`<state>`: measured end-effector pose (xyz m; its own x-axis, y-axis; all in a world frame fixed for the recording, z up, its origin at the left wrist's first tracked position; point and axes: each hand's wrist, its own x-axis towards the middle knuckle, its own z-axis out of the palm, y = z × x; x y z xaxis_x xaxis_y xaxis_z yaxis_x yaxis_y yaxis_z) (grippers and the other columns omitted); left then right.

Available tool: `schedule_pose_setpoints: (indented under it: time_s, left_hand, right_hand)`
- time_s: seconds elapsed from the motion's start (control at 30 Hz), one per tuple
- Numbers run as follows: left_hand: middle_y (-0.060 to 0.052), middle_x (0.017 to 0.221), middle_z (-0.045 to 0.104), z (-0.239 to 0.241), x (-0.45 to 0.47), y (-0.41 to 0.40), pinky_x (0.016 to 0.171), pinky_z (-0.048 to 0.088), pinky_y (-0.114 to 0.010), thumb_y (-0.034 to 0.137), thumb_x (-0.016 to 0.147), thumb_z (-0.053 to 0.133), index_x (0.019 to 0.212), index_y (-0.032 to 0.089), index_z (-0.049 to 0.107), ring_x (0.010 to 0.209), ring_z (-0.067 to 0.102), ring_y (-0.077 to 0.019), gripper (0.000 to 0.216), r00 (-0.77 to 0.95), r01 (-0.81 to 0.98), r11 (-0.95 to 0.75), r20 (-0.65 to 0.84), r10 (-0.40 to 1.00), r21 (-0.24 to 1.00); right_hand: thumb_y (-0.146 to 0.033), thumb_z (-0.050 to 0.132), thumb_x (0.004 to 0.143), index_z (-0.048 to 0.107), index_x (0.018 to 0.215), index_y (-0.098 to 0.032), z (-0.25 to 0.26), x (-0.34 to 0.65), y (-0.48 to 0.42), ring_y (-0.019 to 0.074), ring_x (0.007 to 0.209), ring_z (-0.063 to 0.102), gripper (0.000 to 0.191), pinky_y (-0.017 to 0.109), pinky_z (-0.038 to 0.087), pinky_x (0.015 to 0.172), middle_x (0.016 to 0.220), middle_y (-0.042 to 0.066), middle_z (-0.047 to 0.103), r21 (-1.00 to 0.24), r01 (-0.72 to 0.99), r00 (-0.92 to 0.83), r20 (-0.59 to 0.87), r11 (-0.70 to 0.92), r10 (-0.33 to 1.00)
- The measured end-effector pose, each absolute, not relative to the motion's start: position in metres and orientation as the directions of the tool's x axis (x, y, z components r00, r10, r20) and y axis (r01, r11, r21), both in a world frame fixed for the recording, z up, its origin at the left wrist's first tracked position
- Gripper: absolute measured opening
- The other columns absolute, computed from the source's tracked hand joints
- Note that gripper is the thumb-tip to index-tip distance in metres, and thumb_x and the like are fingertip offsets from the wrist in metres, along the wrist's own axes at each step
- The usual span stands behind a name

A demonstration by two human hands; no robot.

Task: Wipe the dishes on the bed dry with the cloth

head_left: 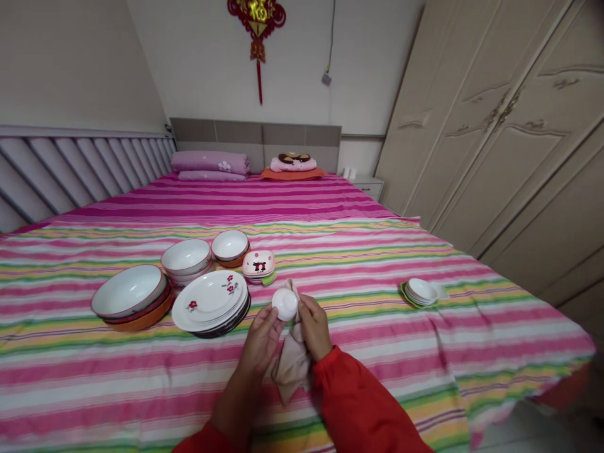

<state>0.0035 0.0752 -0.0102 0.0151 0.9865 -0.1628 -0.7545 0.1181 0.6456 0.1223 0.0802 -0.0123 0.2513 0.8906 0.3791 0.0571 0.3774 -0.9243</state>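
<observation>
A small white dish (284, 304) is held up over the bed, its round face toward me. My left hand (264, 336) grips its left edge between thumb and fingers. At the opposite rim my right hand (314, 324) is closed on a beige cloth (292, 362), which touches the dish and hangs below it. Just left are a pink square dish stack (258, 263) with a cartoon figure and a stack of white plates (210, 299) with red flowers. Off to the right sits a stack of small white dishes (421, 291) on a green leaf-shaped dish.
Stacked bowls stand at the left: a large one (127, 290), a medium one (186, 257) and a smaller one (229, 245). A striped sheet (377, 365) covers the bed. Folded bedding (210, 162) lies by the headboard (302, 141); a wardrobe (495, 126) lines the right side.
</observation>
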Motion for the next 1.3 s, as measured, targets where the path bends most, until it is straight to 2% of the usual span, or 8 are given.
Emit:
schedule_pose_setpoints:
  time_s: [0.1,0.33,0.47,0.6,0.83,0.97,1.13,1.3]
  left_hand:
    - [-0.003,0.09,0.072,-0.008,0.001,0.079,0.087,0.05,-0.027,0.011,0.07,0.07,0.093,0.019,0.059,0.089,0.067,-0.015,0.026,-0.028,-0.794,0.095,-0.192,0.981,0.601]
    - [-0.003,0.089,0.071,-0.01,-0.003,0.084,0.086,0.05,-0.024,0.006,0.075,0.062,0.085,0.018,0.058,0.089,0.067,-0.0128,0.016,-0.085,-0.812,0.05,-0.202,0.976,0.581]
    - [-0.001,0.084,0.069,-0.015,-0.003,0.085,0.084,0.049,-0.022,0.008,0.075,0.063,0.082,0.019,0.06,0.085,0.066,-0.0125,0.013,-0.091,-0.784,0.046,-0.187,0.978,0.62]
    - [-0.001,0.083,0.069,-0.018,-0.002,0.082,0.08,0.048,-0.02,0.01,0.07,0.069,0.081,0.019,0.062,0.081,0.065,-0.0113,0.016,-0.056,-0.77,0.073,-0.181,0.982,0.634]
    - [-0.001,0.08,0.071,-0.013,0.005,0.077,0.077,0.049,-0.021,0.015,0.056,0.081,0.077,0.016,0.062,0.078,0.065,-0.0117,0.028,0.017,-0.742,0.128,-0.172,0.985,0.659]
    - [0.0,0.08,0.071,-0.012,0.003,0.078,0.079,0.049,-0.021,0.021,0.054,0.084,0.078,0.016,0.063,0.079,0.066,-0.0107,0.032,-0.015,-0.749,0.098,-0.164,0.986,0.655]
    - [-0.001,0.08,0.072,-0.012,0.0,0.079,0.076,0.05,-0.02,0.022,0.051,0.086,0.076,0.016,0.064,0.076,0.066,-0.0106,0.034,-0.007,-0.743,0.112,-0.175,0.984,0.659]
    - [-0.001,0.078,0.071,-0.014,0.003,0.077,0.077,0.05,-0.021,0.021,0.053,0.084,0.078,0.015,0.065,0.076,0.066,-0.0112,0.032,0.03,-0.69,0.145,-0.173,0.985,0.709]
  right_hand:
    - [-0.022,0.049,0.086,0.068,0.107,-0.02,-0.011,0.113,0.073,0.0188,0.094,0.058,0.029,0.032,0.046,0.086,0.1,0.008,0.065,-0.878,0.166,0.203,0.476,0.449,0.855]
    - [-0.01,0.042,0.087,0.06,0.12,-0.024,-0.013,0.103,0.063,0.0202,0.105,0.053,0.04,0.037,0.047,0.089,0.111,0.011,0.055,-0.71,0.36,0.054,0.663,0.605,0.747]
    - [-0.003,0.04,0.083,0.055,0.125,-0.027,-0.009,0.103,0.06,0.0211,0.107,0.05,0.051,0.041,0.045,0.091,0.114,0.009,0.054,-0.611,0.429,-0.069,0.712,0.665,0.699]
    - [-0.004,0.039,0.084,0.052,0.128,-0.029,-0.006,0.103,0.059,0.021,0.106,0.049,0.052,0.04,0.045,0.089,0.116,0.008,0.054,-0.554,0.442,-0.153,0.728,0.705,0.668]
    - [-0.008,0.042,0.085,0.063,0.115,-0.023,-0.007,0.113,0.07,0.0205,0.098,0.052,0.04,0.037,0.044,0.085,0.103,0.009,0.058,-0.688,0.466,0.063,0.653,0.556,0.755]
    - [-0.005,0.042,0.08,0.068,0.105,-0.023,-0.004,0.116,0.068,0.0199,0.093,0.052,0.04,0.036,0.044,0.082,0.098,0.007,0.06,-0.688,0.436,0.047,0.661,0.58,0.749]
    - [-0.003,0.042,0.08,0.065,0.112,-0.025,-0.004,0.113,0.066,0.0199,0.097,0.052,0.045,0.036,0.044,0.084,0.103,0.006,0.06,-0.66,0.401,-0.006,0.692,0.635,0.722]
    - [-0.006,0.043,0.082,0.067,0.109,-0.024,-0.01,0.115,0.072,0.0201,0.094,0.053,0.041,0.036,0.045,0.082,0.099,0.008,0.06,-0.708,0.408,0.086,0.659,0.577,0.747]
